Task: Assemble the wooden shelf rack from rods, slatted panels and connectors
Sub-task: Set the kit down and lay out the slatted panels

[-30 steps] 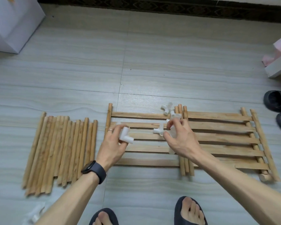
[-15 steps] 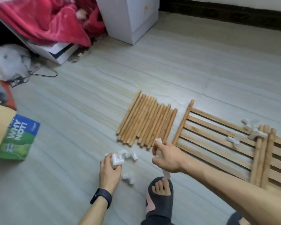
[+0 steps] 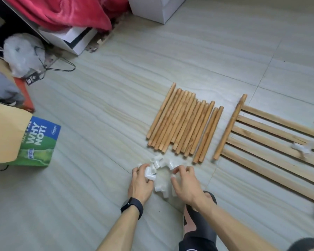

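Observation:
Several white plastic connectors (image 3: 161,163) lie in a small heap on the floor tiles. My left hand (image 3: 140,182) grips one white elbow connector (image 3: 150,173) at the heap's left side. My right hand (image 3: 185,182) has its fingers curled onto connectors on the heap's right side; its exact hold is hidden. Just beyond the heap, a row of several wooden rods (image 3: 183,124) lies side by side. The slatted wooden panel (image 3: 272,140) lies flat to the right, with a few white connectors (image 3: 301,148) on it.
A green and blue bag (image 3: 38,142) lies at the left beside a tan bag (image 3: 5,133). A red blanket (image 3: 65,11), white boxes (image 3: 71,40), a plastic bag (image 3: 22,51) and a wire hanger (image 3: 62,66) crowd the far left. My slippered foot (image 3: 198,223) is below my right hand.
The view swung left from the panel to the connector heap. Both hands came down from the panel onto the heap, the left still holding its white connector.

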